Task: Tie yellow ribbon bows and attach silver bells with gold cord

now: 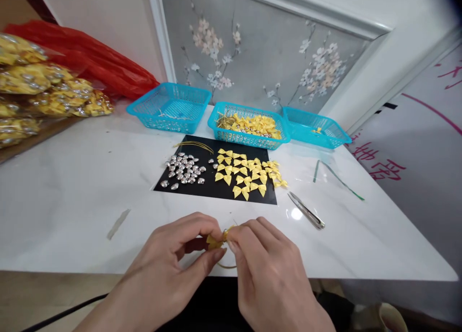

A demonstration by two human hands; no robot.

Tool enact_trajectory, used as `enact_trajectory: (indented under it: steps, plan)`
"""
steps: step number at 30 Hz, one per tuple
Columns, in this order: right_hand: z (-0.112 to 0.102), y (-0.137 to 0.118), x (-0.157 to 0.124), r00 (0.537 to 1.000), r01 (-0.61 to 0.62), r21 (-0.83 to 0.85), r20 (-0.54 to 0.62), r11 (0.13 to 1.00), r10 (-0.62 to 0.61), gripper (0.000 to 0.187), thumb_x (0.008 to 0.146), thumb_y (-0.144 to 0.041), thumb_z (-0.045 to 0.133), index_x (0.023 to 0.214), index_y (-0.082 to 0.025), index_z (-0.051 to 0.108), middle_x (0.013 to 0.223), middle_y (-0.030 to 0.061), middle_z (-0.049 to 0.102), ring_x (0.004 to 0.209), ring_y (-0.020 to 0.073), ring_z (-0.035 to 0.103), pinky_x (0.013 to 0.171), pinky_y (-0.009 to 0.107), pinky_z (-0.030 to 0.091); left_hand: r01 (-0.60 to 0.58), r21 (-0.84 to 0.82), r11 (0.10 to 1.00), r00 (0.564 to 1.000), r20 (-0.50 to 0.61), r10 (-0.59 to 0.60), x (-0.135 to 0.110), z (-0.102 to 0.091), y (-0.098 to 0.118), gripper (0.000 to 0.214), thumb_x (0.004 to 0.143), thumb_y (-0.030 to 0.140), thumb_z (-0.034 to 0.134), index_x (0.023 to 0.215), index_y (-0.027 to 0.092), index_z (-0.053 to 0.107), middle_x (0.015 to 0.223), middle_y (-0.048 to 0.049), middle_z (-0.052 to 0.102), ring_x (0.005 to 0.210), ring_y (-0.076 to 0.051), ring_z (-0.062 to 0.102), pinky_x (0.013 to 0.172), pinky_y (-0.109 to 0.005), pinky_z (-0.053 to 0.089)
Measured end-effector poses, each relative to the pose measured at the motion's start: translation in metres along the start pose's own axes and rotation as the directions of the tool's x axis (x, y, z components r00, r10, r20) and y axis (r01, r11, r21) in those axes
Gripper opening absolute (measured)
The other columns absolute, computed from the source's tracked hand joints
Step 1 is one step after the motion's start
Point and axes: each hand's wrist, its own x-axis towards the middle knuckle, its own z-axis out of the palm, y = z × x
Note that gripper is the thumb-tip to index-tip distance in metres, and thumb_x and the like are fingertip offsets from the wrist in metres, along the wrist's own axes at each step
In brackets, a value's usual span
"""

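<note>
Near the table's front edge, my left hand pinches a yellow ribbon bow between thumb and forefinger. Right against it, my right hand is closed on a thin gold cord, whose loop hangs below the bow. The exact spot where cord and bow meet is mostly hidden by my fingertips. Beyond my hands lies a black mat. Silver heart-shaped charms are heaped on its left, and yellow bows are laid out on its right, some past its edge. Loose gold cords rest along its far side.
Behind the mat stand three blue baskets: a left one, a middle one holding bows and cords, and a right one. Metal snips and a green ribbon lie right. Bagged bows and red plastic fill the left.
</note>
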Motion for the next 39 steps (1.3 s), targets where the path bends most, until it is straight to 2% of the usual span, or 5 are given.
enact_trajectory:
  steps: [12, 27, 30, 33, 39]
  plan:
    - [0.004, -0.001, -0.001, 0.999, 0.022, -0.063, -0.027, 0.998, -0.023, 0.022, 0.086, -0.005, 0.041, 0.078, -0.013, 0.060, 0.068, 0.0054, 0.056, 0.063, 0.0195, 0.047, 0.055, 0.032, 0.033, -0.041, -0.053, 0.998, 0.999, -0.004, 0.040, -0.002, 0.000, 0.000, 0.016, 0.087, 0.019, 0.052, 0.073, 0.023, 0.059, 0.076, 0.0039, 0.062, 0.070, -0.011, 0.059, 0.064, -0.019, 0.050]
    - [0.008, -0.004, -0.004, 0.999, 0.004, -0.075, -0.051, 0.997, -0.008, 0.022, 0.088, -0.006, 0.042, 0.075, -0.015, 0.058, 0.066, 0.0036, 0.056, 0.061, 0.0187, 0.047, 0.053, 0.031, 0.031, 0.118, -0.129, 0.985, 0.993, 0.020, -0.116, 0.001, -0.003, 0.003, 0.015, 0.082, 0.029, 0.058, 0.069, 0.023, 0.064, 0.069, 0.0027, 0.064, 0.068, -0.014, 0.058, 0.063, -0.021, 0.047]
    - [0.004, -0.003, -0.004, 1.000, -0.015, -0.011, -0.007, 1.000, 0.015, 0.022, 0.089, -0.007, 0.042, 0.076, -0.015, 0.058, 0.068, 0.0041, 0.058, 0.064, 0.0194, 0.051, 0.055, 0.031, 0.036, 0.157, -0.171, 0.973, 0.988, 0.036, -0.153, 0.001, -0.006, 0.002, 0.014, 0.080, 0.031, 0.060, 0.069, 0.023, 0.065, 0.068, 0.0029, 0.065, 0.068, -0.014, 0.057, 0.063, -0.020, 0.047]
    - [-0.006, 0.002, -0.004, 0.998, -0.062, 0.136, 0.019, 0.989, 0.060, 0.018, 0.090, -0.010, 0.044, 0.085, -0.017, 0.060, 0.077, 0.0045, 0.062, 0.070, 0.0191, 0.056, 0.061, 0.031, 0.043, 0.217, -0.243, 0.945, 0.976, 0.070, -0.206, 0.000, -0.009, -0.002, 0.012, 0.078, 0.033, 0.064, 0.072, 0.023, 0.068, 0.070, 0.0024, 0.066, 0.069, -0.014, 0.058, 0.064, -0.021, 0.047]
    - [-0.022, 0.010, -0.012, 0.987, -0.101, 0.298, -0.093, 0.949, 0.134, 0.022, 0.091, -0.007, 0.043, 0.096, -0.019, 0.061, 0.077, 0.0010, 0.063, 0.069, 0.0122, 0.059, 0.061, 0.022, 0.048, 0.294, -0.321, 0.900, 0.955, 0.058, -0.291, -0.004, -0.011, -0.006, 0.014, 0.073, 0.037, 0.070, 0.071, 0.023, 0.071, 0.071, 0.0007, 0.068, 0.068, -0.015, 0.059, 0.062, -0.021, 0.048]
